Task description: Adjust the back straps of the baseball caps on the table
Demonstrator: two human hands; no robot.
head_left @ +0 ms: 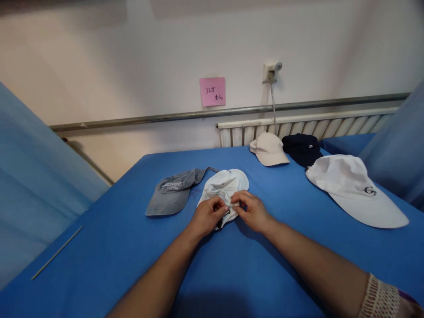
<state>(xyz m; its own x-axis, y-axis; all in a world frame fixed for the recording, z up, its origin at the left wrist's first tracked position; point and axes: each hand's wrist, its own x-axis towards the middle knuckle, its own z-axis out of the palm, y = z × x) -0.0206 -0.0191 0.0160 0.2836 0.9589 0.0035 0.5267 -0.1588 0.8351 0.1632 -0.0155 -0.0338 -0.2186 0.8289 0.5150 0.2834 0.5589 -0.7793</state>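
A white baseball cap [221, 181] lies in the middle of the blue-covered table, its brim pointing away from me. My left hand [209, 214] pinches the near edge of this cap, thumb against fingers. From the other side my right hand [250, 210] grips the same edge, the fingertips of both hands close together. Small dark and metal-looking bits show at the cap's near edge, partly hidden by my fingers. To the left sits a grey cap [174, 192] with lettering on its front, close to the white one.
A beige cap [269, 148], a navy cap [302, 148] and a large white cap [353, 187] stand at the right. A thin stick [57, 252] lies at the left edge of the table [126, 265]. Behind are a radiator [245, 136], a metal rail [185, 115] and a plugged socket [270, 73].
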